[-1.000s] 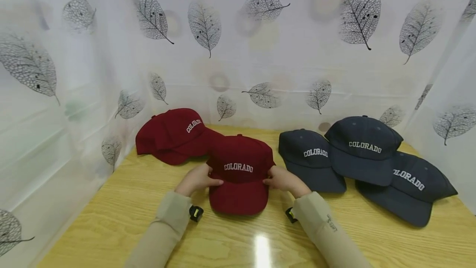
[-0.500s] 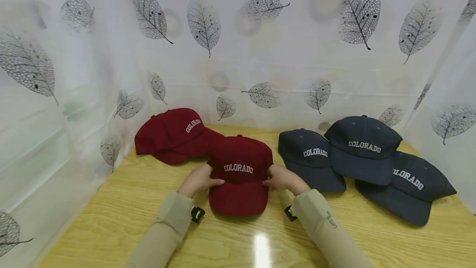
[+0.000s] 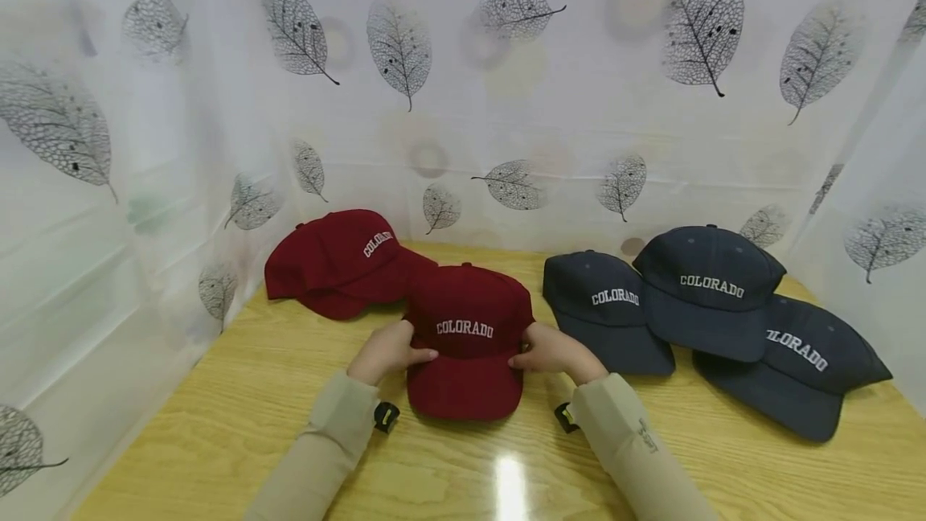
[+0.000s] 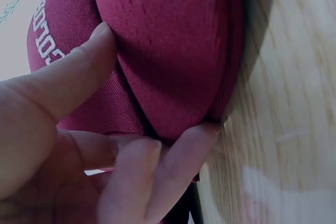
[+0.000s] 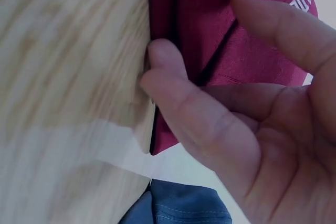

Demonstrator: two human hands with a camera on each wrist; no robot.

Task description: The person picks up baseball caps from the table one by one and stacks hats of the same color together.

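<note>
In the head view a dark red baseball cap [image 3: 465, 388] with white COLORADO lettering sits on the table, brim toward me. My left hand [image 3: 383, 350] grips its left side, thumb on the front near the brim seam. On the opposite side my right hand [image 3: 560, 350] holds it the same way. The left wrist view shows the thumb [image 4: 79, 74] at the seam and bent fingers at the edge of the brim [image 4: 168, 40], where a second red layer shows beneath. In the right wrist view, fingertips [image 5: 165, 59] meet the brim's edge close to the table.
Behind on the left lie overlapping red caps [image 3: 347, 264]. At the right, three navy COLORADO caps overlap: one left [image 3: 589, 284], one on top [image 3: 705, 260], one right [image 3: 817, 344]. A leaf-patterned curtain [image 3: 463, 127] closes off the back of the wooden table [image 3: 217, 441].
</note>
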